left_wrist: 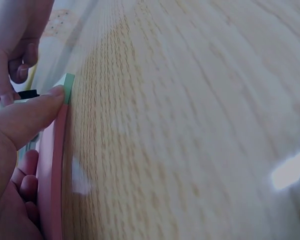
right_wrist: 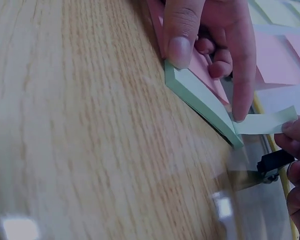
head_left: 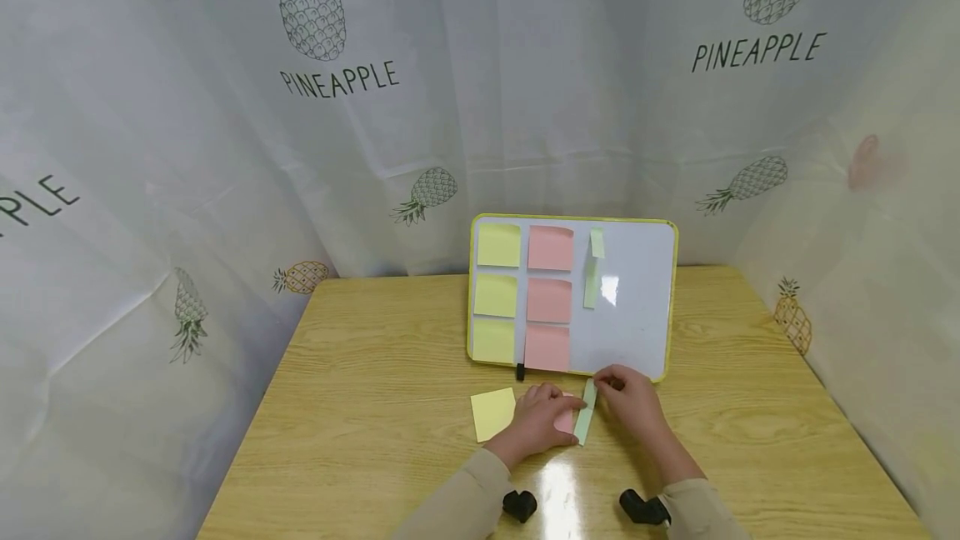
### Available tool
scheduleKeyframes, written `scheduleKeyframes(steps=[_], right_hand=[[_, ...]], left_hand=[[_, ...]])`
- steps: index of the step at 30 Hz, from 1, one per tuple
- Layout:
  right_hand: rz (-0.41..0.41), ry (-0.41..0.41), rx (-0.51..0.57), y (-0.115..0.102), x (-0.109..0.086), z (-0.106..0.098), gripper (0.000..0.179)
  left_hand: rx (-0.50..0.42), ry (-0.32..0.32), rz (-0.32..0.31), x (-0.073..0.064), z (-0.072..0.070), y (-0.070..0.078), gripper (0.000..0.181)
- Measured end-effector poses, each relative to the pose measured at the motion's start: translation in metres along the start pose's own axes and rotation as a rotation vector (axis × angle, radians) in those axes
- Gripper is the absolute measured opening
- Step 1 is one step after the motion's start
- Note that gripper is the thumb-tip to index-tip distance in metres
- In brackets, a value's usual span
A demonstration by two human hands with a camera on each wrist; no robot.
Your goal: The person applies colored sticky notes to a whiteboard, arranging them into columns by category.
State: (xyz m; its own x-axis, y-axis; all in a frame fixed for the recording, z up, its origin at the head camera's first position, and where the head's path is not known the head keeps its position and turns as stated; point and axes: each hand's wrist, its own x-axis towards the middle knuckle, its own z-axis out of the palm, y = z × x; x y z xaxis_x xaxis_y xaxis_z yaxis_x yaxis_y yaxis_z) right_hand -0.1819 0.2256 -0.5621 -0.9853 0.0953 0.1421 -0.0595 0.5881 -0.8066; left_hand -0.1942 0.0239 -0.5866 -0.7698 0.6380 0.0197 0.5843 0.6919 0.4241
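A narrow pad of pale green sticky notes lies on the table. My left hand presses on it: the thumb rests on the near end and the extended forefinger on the far end, best seen in the right wrist view. My right hand pinches the free end of the top green sticky note, which is lifted at an angle from the pad and still joined at its far end. Beside the green pad is a pink sticky note pad, partly hidden under my left hand. A yellow pad lies to its left.
Behind the hands a yellow-framed whiteboard bears columns of yellow notes and pink notes, plus green strips. A black clip-like piece sits at its lower edge. Patterned curtains surround the wooden table.
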Motion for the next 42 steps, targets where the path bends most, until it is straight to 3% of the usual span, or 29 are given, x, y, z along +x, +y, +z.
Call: scheduleKeyframes(steps=[23, 42], right_hand=[[0.009, 0.037, -0.049, -0.007, 0.011, -0.014, 0.008], [-0.002, 0.049, -0.055, -0.012, 0.018, -0.018, 0.008]], left_hand=[[-0.007, -0.005, -0.050, 0.000, -0.002, 0.004, 0.078], [0.002, -0.008, -0.048, 0.002, -0.001, 0.003, 0.078]])
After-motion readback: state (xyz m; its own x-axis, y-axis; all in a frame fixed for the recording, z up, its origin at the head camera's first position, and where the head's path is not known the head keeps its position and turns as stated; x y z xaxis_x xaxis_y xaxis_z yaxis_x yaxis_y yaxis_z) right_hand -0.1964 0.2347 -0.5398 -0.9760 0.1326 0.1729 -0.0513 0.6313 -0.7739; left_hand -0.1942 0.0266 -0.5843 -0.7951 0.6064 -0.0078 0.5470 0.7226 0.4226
